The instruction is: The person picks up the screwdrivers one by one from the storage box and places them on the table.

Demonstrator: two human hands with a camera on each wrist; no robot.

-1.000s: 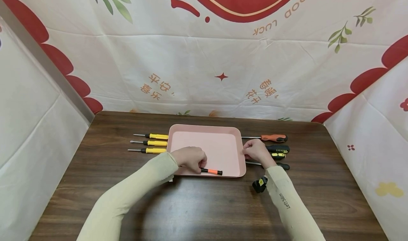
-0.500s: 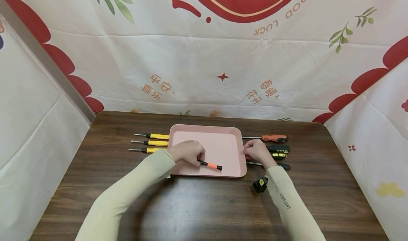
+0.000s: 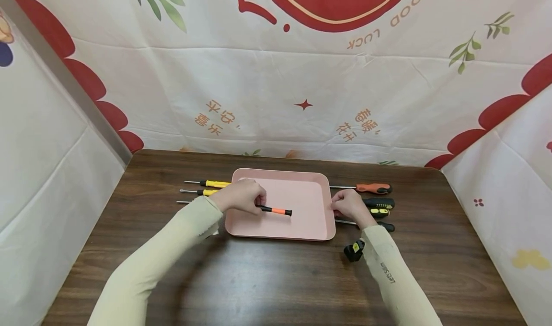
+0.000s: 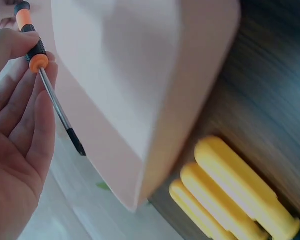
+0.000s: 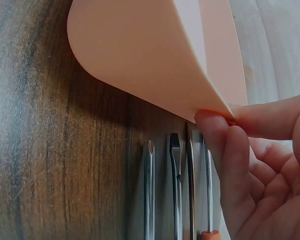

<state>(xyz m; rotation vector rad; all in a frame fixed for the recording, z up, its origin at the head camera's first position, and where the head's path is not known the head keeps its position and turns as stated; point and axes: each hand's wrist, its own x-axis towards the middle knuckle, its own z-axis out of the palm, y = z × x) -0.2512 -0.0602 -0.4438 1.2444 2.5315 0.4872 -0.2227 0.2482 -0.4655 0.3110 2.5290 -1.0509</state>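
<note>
Over the pink tray [image 3: 302, 230], my left hand [image 3: 245, 196] pinches a small screwdriver [image 3: 278, 211] by its black and orange handle. In the left wrist view, the screwdriver's metal shaft [image 4: 55, 103] with a dark tip points away from the thumb and fingers. My right hand [image 3: 348, 205] holds the tray's right rim between thumb and fingers, as the right wrist view of the hand [image 5: 260, 150] also shows. The inside of the tray holds nothing else in sight.
Yellow-handled screwdrivers [image 3: 218, 184] lie left of the tray, partly hidden by the left arm. To its right lie an orange-handled screwdriver [image 3: 374, 188] and several dark-handled ones [image 3: 379, 203]. A black and yellow tape measure [image 3: 354, 250] sits beside the right forearm. A printed cloth [image 3: 258, 91] hangs behind the table.
My left hand has carried the screwdriver up and leftward from the tray's front edge. My right hand has kept its hold on the rim.
</note>
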